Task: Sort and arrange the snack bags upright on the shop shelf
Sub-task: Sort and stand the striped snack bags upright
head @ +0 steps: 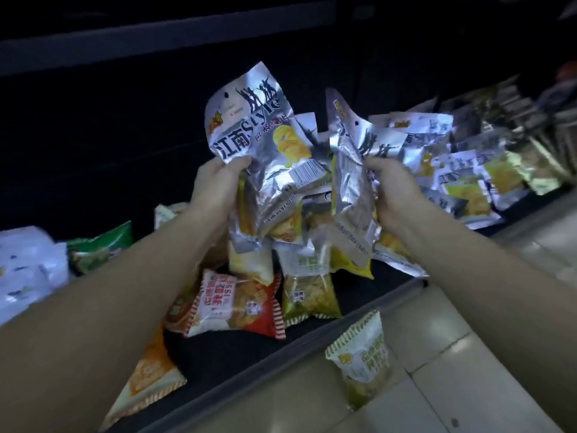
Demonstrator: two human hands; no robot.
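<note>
Snack bags, silver foil, printed in blue-black with a yellow crisp picture: one lot held up over the dark shop shelf (237, 354). The left hand (218, 179) grips a silver bag (259, 129) low on its face, thumb curled over the front, with more bags bunched beneath it; the top of the bag stands free and crumpled. The right hand (395, 189) is closed round a second silver bag (349, 170) along its side, that one tilted and turned edge-on. Behind and to the right, a loose heap of like silver bags (462, 157) lies flat and overlapping on the shelf. Below the hands, lying down, not upright: a red-and-white striped bag (237, 304), a green-yellow bag (309, 295), an orange bag (153, 376) at the shelf's front edge. One pale green bag (362, 354) sits off the shelf on the tiled floor (468, 354). Handling, by my reckoning: light, air-puffed, foil slick and crackly, contents brittle, so no squeezing the belly. Best taken by the crimped top or bottom seam, or lightly at both side edges, then stood on the bottom seam and leaned against a neighbour, since a single bag will likely topple.
</note>
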